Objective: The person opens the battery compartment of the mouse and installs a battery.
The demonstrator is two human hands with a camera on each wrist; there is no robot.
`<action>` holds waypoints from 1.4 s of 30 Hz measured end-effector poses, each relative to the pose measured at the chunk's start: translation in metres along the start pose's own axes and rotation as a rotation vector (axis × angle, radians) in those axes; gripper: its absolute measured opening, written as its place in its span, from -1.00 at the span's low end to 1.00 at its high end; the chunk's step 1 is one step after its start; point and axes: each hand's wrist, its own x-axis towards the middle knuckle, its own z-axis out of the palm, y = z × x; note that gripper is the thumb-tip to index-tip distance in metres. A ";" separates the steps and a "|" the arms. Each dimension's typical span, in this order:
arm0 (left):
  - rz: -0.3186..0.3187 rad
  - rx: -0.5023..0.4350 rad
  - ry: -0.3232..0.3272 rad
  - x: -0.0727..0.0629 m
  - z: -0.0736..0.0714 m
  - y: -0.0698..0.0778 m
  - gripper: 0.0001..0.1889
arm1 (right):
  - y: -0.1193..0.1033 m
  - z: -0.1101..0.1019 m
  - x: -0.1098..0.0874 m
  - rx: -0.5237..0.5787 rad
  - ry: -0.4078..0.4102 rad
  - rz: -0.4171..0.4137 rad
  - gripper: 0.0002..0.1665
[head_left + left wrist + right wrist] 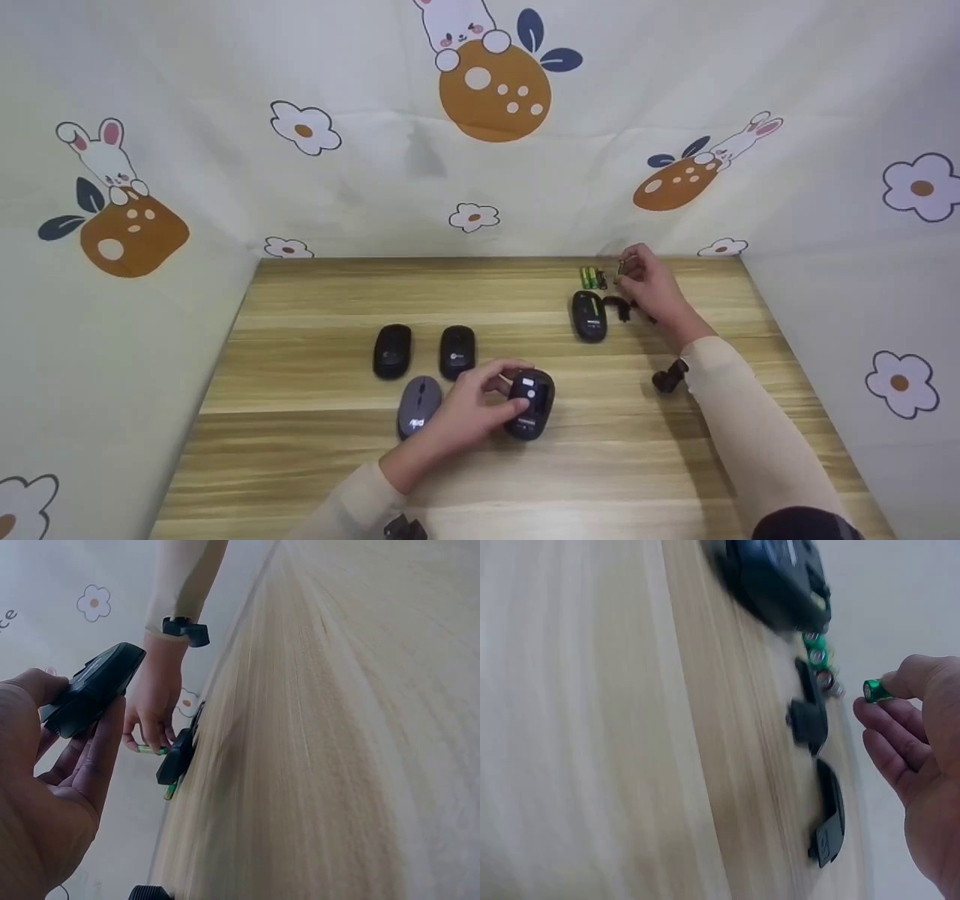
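In the head view my left hand [466,411] grips a black computer mouse [537,420], its underside turned up, held between thumb and fingers. The left wrist view shows this mouse [97,690] raised off the table. Farther right and back, my right hand [652,292] pinches a small green battery [875,691] between thumb and fingertips. Just left of that hand, several batteries [589,277] lie side by side. In front of them a second black mouse [589,324] lies belly up with a green battery inside. Two black curved covers [810,720] rest beside it, one partly hidden by my right hand in the head view.
Two black mice, one at the left [392,352] and one beside it [458,349], sit upright on the wooden table [315,465]. A grey mouse [418,401] lies close to my left wrist. Patterned cloth [375,202] walls the table at the back and sides.
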 end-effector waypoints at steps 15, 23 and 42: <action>0.019 -0.021 0.022 0.001 -0.001 0.001 -0.52 | -0.054 0.018 -0.043 0.193 0.080 -0.106 -0.68; 0.020 -0.023 0.027 0.002 -0.001 0.001 -0.52 | -0.080 0.031 -0.065 0.251 0.059 -0.149 -0.77; 0.022 -0.024 0.030 0.003 -0.005 -0.001 -0.51 | -0.135 0.061 -0.116 0.388 -0.164 -0.207 -0.77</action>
